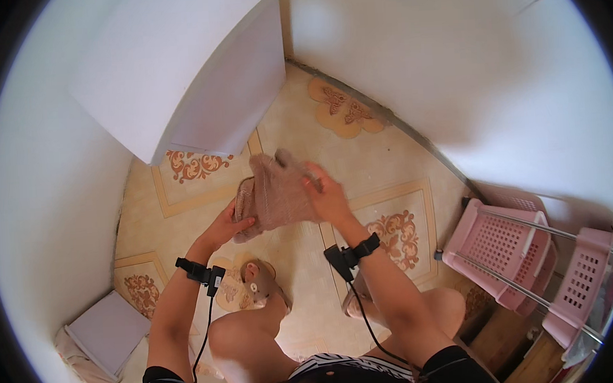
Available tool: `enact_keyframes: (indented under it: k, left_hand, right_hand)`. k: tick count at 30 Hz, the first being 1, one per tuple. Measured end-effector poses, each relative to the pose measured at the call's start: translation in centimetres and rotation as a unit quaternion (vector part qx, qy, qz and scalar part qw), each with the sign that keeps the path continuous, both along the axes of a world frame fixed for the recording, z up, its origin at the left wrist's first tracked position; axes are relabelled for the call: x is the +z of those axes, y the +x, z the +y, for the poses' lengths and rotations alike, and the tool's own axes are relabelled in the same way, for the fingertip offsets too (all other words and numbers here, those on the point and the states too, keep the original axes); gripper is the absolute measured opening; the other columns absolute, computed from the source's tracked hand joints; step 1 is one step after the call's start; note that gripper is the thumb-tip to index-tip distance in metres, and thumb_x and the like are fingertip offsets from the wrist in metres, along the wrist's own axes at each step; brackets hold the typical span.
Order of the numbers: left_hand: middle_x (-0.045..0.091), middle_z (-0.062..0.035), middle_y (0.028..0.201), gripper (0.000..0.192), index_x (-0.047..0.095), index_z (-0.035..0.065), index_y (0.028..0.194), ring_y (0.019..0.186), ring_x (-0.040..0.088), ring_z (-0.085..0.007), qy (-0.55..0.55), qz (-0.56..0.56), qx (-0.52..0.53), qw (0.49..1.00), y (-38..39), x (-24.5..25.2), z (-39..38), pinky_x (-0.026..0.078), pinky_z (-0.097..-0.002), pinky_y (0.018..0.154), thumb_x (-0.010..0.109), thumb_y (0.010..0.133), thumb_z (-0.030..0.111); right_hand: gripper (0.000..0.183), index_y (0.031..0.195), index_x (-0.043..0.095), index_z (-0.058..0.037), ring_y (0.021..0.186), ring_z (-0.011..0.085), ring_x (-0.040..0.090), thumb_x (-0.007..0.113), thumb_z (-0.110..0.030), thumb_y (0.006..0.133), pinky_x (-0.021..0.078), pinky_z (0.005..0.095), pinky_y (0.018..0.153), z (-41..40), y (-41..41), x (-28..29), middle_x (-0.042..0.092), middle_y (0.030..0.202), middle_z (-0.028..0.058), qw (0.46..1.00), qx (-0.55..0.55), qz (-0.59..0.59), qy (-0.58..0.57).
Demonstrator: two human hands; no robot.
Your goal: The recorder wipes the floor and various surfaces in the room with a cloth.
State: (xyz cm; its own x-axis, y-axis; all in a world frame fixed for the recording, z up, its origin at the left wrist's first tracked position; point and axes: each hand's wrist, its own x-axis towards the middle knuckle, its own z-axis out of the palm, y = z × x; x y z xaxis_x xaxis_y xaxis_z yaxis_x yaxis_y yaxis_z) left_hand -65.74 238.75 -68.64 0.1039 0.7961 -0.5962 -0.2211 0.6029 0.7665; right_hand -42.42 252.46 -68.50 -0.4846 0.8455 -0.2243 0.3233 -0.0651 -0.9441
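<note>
A brownish-pink cloth [286, 198] hangs between my two hands, above the patterned floor. My left hand [229, 227] grips its folded left side, with the thumb in front. At the upper right edge of the cloth, my right hand [328, 193] pinches it between thumb and fingers; some fingers are blurred. The cloth is partly folded at the left and looks like a towel or a knitted item; which one I cannot tell. Each wrist wears a black strap with a small cabled device. Below the cloth, my slippered foot [263, 285] rests on the floor.
A white cabinet-like panel [228, 86] juts out at the upper left. To the right stands a rack with pink perforated plastic baskets [496, 249] and metal rails. A white flat-topped box [108, 332] sits at the lower left. A pale wall [451, 69] bounds the floor.
</note>
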Motion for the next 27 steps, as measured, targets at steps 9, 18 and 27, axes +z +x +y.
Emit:
enact_keyframes:
  k: [9,18,27]
  left_hand:
    - [0.019,-0.0295,0.145,0.099,0.008,-0.0045,0.142,0.135,0.024,-0.0372,-0.132,0.498,-0.189,0.836,-6.8,-17.4,-3.5,0.027,-0.0481,0.105,0.068,0.079,0.041]
    - [0.004,-0.0371,0.144,0.129,-0.004,-0.004,0.141,0.135,0.015,-0.0467,-0.187,0.63,-0.195,0.728,-3.9,-18.2,-4.0,0.018,-0.0529,0.108,0.084,0.058,0.038]
    - [0.003,-0.0418,0.141,0.137,-0.006,-0.0075,0.14,0.132,0.016,-0.0514,-0.199,0.669,-0.21,0.685,-4.3,-19.6,-4.7,0.022,-0.0481,0.109,0.088,0.051,0.037]
  right_hand:
    - [0.07,0.137,0.032,-0.0014,0.124,0.0489,0.026,0.061,-0.035,0.083,0.0201,0.0624,0.098,-1.4,-2.5,-13.6,0.029,0.136,0.0303,0.918,-0.046,-0.253,0.301]
    - [0.075,0.146,0.021,-0.0169,0.135,0.0493,0.005,0.048,-0.053,0.085,0.007,0.0748,0.096,-3.7,-11.4,-17.0,0.009,0.149,0.0234,0.903,0.01,-0.387,0.185]
    - [0.063,0.141,0.035,-0.0248,0.138,0.0385,0.01,0.045,-0.054,0.086,0.0011,0.0703,0.1,8.7,-11.0,-19.6,0.017,0.151,0.0123,0.875,0.1,-0.286,0.378]
